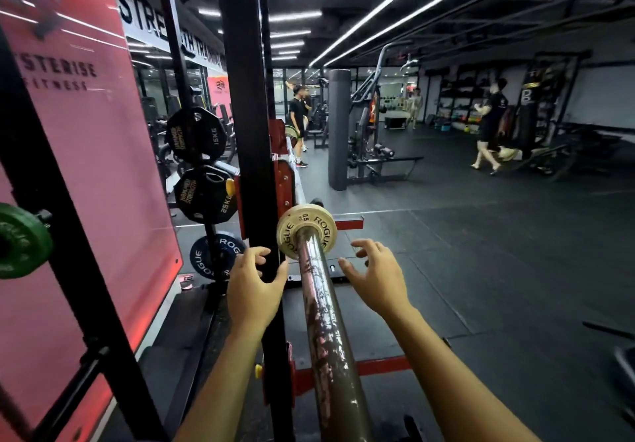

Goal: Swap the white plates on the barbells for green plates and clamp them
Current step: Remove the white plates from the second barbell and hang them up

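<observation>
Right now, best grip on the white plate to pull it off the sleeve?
Probably the rim of the white plate, at its left and right edges. It sits face-on on the barbell sleeve, which blocks the centre, and the left hand and right hand already flank it, open. Slide it toward the camera.

I see the green plate (19,240) cut by the left edge; the bar's (326,338) near end leaves the bottom edge.

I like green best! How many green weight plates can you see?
1. The green plate hangs on a peg at the far left edge, beside the pink wall panel. More may be hidden out of view.
</observation>
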